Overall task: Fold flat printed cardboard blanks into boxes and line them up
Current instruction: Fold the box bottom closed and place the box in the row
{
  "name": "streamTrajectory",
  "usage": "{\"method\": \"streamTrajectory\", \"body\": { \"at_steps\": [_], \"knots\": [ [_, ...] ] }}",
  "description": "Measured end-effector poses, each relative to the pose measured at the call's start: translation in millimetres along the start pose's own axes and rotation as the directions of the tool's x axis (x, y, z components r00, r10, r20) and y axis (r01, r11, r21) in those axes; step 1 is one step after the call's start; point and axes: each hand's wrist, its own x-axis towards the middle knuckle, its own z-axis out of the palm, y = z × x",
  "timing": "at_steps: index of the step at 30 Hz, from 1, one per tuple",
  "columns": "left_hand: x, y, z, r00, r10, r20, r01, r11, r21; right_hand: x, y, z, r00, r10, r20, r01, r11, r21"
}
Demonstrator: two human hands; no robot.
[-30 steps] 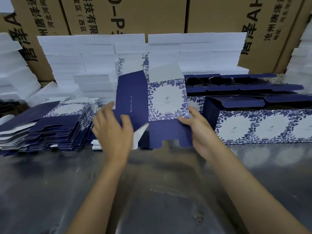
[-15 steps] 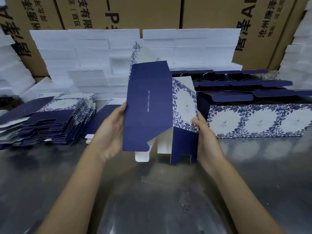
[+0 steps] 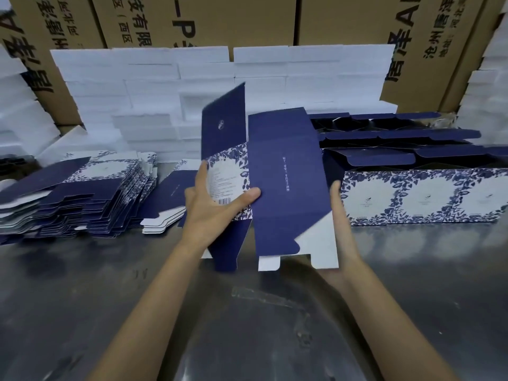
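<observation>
- You hold a half-opened navy cardboard box blank with a blue floral border (image 3: 286,185) upright above the grey metal worktable (image 3: 247,325), in the middle of the view.
- Your left hand (image 3: 217,207) grips the blank's left printed panel, thumb across the front near the barcode, fingers stretched up its left edge.
- Your right hand (image 3: 341,215) lies along the blank's right edge with fingers straight; most of it is hidden behind the card, so I cannot tell how it holds.
- A stack of flat navy-and-white blanks (image 3: 82,199) lies on the table to your left.
- A row of folded floral boxes with open navy flaps (image 3: 423,196) stands to your right.
- White foam blocks (image 3: 165,86) and brown printed cartons (image 3: 343,20) sit behind.
</observation>
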Motion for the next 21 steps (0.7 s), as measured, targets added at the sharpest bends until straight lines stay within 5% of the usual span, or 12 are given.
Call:
{"method": "streamTrajectory", "body": {
  "at_steps": [5, 8, 12, 21],
  "knots": [
    [-0.6, -1.9, 0.2, 0.984, 0.152, -0.095, -0.140, 0.982, 0.124, 6.3, -0.6, -8.8, 0.973, -0.124, -0.195, 0.072, 0.965, -0.254],
    [3.3, -2.9, -6.4, 0.992, 0.077, -0.103, -0.083, 0.995, -0.063, 5.9, -1.8, -18.5, 0.963, -0.151, -0.223, 0.076, 0.947, -0.312],
    [8.8, -11.1, -25.4, 0.988, -0.046, 0.149, 0.100, 0.919, -0.382, 4.6, -3.6, -22.8, 0.964, -0.126, -0.236, 0.057, 0.959, -0.277],
    [6.1, -13.7, -29.6, 0.957, 0.095, 0.274, 0.004, 0.941, -0.340, 8.8, -6.8, -29.2, 0.958, -0.179, -0.225, 0.131, 0.969, -0.212]
  ]
}}
